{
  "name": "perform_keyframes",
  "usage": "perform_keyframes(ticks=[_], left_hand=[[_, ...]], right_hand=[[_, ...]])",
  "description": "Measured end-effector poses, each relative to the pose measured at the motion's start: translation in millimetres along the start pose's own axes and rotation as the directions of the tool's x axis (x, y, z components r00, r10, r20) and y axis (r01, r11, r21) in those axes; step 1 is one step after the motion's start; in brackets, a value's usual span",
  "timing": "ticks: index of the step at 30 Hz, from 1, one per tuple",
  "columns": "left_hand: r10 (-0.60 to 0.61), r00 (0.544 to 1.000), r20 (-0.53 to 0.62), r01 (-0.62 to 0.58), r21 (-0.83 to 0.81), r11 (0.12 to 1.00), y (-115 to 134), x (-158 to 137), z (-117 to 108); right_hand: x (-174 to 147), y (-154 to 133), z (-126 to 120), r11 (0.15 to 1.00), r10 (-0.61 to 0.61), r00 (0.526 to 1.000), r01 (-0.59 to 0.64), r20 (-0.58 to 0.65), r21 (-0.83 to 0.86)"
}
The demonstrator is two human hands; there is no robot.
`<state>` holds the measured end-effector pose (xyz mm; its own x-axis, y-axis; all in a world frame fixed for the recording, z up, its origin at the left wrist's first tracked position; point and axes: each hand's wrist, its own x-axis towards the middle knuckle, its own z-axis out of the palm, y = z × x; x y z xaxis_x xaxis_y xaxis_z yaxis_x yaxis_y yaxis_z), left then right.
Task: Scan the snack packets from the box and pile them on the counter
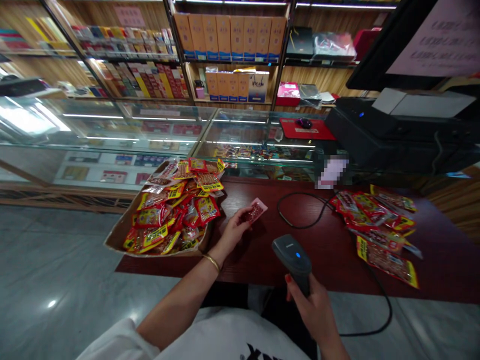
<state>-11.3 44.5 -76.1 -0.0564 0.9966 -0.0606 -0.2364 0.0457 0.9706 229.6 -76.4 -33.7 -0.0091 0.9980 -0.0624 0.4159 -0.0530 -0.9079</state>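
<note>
My left hand (234, 229) pinches a small snack packet (257, 210) above the dark red counter (258, 260), between the box and the scanner. Wrapped around its handle, my right hand (310, 302) holds a dark barcode scanner (291, 255) with a lit blue light, its head pointing toward the packet. At the left stands an open cardboard box (202, 245) heaped with red and yellow snack packets (161, 217). A loose pile of similar packets (369, 212) lies on the right of the counter, and one packet (388, 261) rests at its front.
A black cable (305, 226) loops across the counter and hangs off its front edge. Behind are glass display cases (180, 120), a red mouse pad (318, 131) with a mouse, and a black machine (397, 135) below a screen (412, 45). Stocked shelves line the wall.
</note>
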Motion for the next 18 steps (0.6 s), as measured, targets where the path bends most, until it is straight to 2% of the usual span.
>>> perform_keyframes(ticks=[5,7,10,13,18], left_hand=[[0.196,0.976,-0.101,-0.183,0.124,0.975,-13,1,7],[0.15,0.983,-0.104,-0.14,0.096,0.986,-14,1,6],[0.017,0.994,-0.104,-0.026,-0.085,0.996,-8,7,3],[-0.012,0.995,-0.099,-0.003,-0.153,0.988,3,23,6],[-0.051,0.997,0.061,0.063,-0.215,0.975,9,50,24]], right_hand=[[13,23,3,0.999,0.02,0.999,-0.022,0.05,0.046],[17,31,5,0.996,0.019,0.997,-0.026,0.073,0.084],[20,36,8,0.991,0.011,0.994,-0.025,0.108,0.13],[23,36,9,0.983,0.005,0.993,-0.026,0.116,0.18],[27,39,13,0.961,0.039,0.994,-0.065,0.099,0.268]])
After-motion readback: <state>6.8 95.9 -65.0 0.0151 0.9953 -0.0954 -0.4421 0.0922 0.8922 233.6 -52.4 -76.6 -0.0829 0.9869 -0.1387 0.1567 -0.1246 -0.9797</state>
